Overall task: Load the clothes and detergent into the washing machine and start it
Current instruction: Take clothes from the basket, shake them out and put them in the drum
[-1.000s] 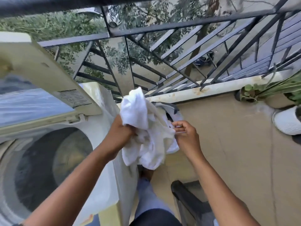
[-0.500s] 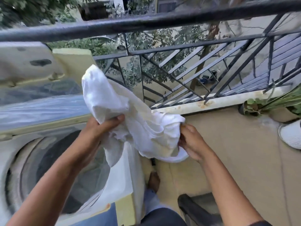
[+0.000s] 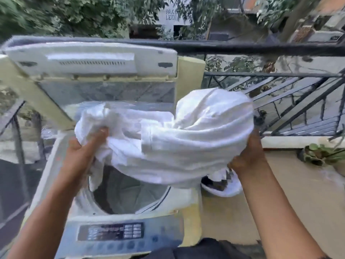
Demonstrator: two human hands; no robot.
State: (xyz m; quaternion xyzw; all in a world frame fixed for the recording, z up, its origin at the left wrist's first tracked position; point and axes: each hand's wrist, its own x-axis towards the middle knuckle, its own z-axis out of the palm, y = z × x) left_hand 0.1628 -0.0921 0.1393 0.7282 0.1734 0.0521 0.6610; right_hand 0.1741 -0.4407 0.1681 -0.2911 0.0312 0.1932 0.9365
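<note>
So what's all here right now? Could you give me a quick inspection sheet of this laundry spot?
Surface: balcony floor, bare tan concrete beside the machine.
Job's things: washing machine with lid raised; drum open below; white cloth held bunched over the opening, not yet inside. Detergent: nothing seen.
Clutter: white basin on the floor to the right of the machine, contents unclear.
Hands: left hand grips the cloth's left end; right hand holds its right end from beneath.
Cables: nothing seen.
Surroundings: dark metal railing, potted plant, trees and buildings beyond.
</note>
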